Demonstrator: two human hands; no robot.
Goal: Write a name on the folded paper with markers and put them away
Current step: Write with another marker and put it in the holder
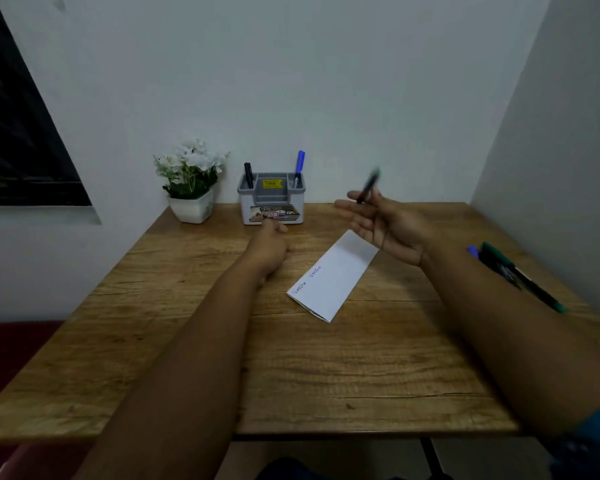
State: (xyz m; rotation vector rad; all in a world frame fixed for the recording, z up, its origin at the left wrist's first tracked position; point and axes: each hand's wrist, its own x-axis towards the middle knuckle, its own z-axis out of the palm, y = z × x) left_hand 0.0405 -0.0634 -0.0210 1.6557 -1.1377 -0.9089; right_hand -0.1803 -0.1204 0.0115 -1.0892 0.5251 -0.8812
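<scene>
A folded white paper point(331, 277) lies slanted on the wooden table point(187, 358), with a name written twice along its left edge. My right hand point(383, 225) hovers above the paper's far end, palm up, gripping a dark marker point(368, 186) that is blurred and points up. My left hand point(269, 245) rests closed on the table just in front of the grey pen holder point(271, 199). A black marker point(248, 174) and a blue marker point(299, 167) stand in the holder. A green marker point(520, 275) and a blue one point(473, 251) lie at the table's right, partly hidden by my forearm.
A white pot of white flowers point(192, 180) stands left of the holder against the back wall. Walls close in behind and on the right. A dark window point(18, 133) is at the left.
</scene>
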